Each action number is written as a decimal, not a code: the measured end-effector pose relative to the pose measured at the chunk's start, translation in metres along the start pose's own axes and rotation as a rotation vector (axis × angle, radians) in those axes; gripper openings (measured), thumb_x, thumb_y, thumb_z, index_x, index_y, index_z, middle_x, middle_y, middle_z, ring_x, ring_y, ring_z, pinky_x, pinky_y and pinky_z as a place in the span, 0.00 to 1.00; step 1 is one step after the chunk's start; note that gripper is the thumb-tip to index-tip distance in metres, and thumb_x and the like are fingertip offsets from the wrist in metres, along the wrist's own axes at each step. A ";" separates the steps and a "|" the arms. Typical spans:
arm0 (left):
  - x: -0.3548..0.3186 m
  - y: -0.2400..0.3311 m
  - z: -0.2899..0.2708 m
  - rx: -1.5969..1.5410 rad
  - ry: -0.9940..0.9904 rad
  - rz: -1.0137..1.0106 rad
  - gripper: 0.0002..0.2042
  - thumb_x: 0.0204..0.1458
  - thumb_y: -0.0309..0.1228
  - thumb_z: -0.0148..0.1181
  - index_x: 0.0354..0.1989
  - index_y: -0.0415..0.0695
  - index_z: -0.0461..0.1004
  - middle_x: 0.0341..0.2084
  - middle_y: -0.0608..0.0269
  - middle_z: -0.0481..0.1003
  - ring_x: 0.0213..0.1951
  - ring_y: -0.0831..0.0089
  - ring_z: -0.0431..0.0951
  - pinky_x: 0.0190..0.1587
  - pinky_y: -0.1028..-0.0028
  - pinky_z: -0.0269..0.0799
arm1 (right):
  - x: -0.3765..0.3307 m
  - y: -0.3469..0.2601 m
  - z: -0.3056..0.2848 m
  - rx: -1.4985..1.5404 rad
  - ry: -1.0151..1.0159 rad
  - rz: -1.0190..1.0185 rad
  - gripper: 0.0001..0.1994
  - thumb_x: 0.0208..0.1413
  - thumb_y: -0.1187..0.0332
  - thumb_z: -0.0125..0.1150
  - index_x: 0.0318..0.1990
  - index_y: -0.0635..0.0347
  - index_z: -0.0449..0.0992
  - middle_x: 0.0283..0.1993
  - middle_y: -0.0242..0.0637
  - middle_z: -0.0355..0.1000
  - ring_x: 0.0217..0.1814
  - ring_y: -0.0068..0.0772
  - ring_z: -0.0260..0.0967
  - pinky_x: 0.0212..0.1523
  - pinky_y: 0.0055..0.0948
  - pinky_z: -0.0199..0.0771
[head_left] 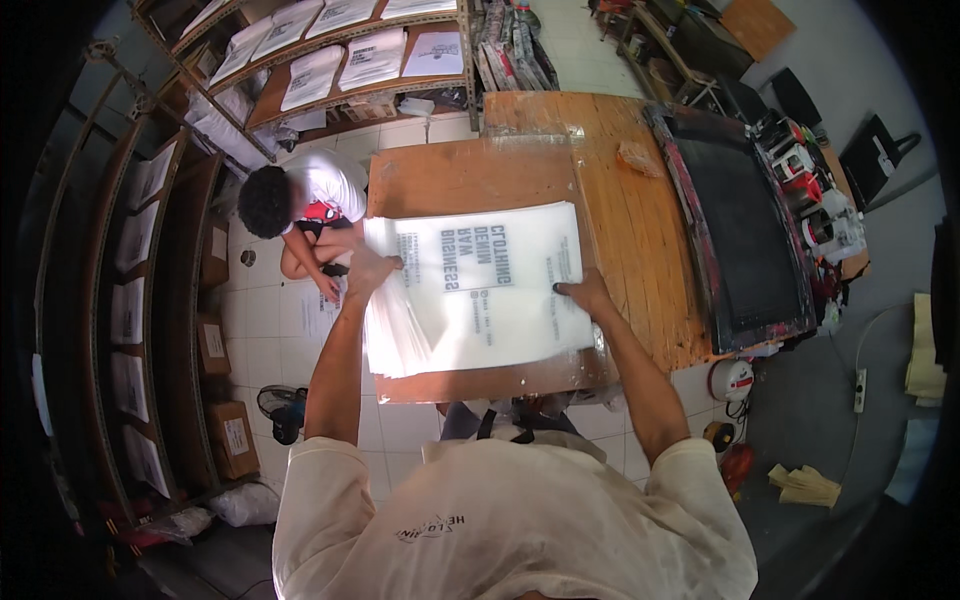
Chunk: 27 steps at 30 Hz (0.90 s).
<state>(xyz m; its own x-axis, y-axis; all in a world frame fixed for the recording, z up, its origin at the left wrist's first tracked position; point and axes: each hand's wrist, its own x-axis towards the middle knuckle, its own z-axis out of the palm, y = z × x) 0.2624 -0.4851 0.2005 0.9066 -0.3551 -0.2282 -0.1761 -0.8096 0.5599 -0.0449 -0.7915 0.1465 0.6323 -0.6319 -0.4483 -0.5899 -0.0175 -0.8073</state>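
A stack of thin white sheets with dark print [500, 320], which look like plastic bags, lies on a wooden table [450, 175] in front of me. My left hand [372, 268] is closed on the stack's left edge, where the layers fan out and curl toward the near corner. At the right edge my right hand [588, 295] grips the stack, its thumb on top and the other fingers mostly hidden beneath.
A framed printing screen [740, 225] rests at the table's right, beside several ink containers [800, 185]. Someone in a white shirt [325, 185] crouches at the left. Metal racks [365, 105] hold printed stacks behind and left; a small fan [283, 412] stands on the floor.
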 end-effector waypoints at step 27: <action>0.089 0.133 0.092 0.266 0.491 0.563 0.45 0.54 0.56 0.60 0.73 0.42 0.50 0.72 0.40 0.46 0.75 0.46 0.39 0.70 0.40 0.36 | 0.174 -0.073 -0.019 0.060 -0.056 -0.079 0.17 0.46 0.71 0.71 0.43 0.73 0.80 0.37 0.49 0.81 0.33 0.37 0.80 0.34 0.32 0.80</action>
<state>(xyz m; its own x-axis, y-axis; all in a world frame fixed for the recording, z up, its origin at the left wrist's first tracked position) 0.2843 -0.6671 0.1812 0.7088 -0.5474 0.4450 -0.6879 -0.6763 0.2637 0.0991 -0.9146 0.1347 0.7039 -0.5860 -0.4014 -0.5066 -0.0181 -0.8620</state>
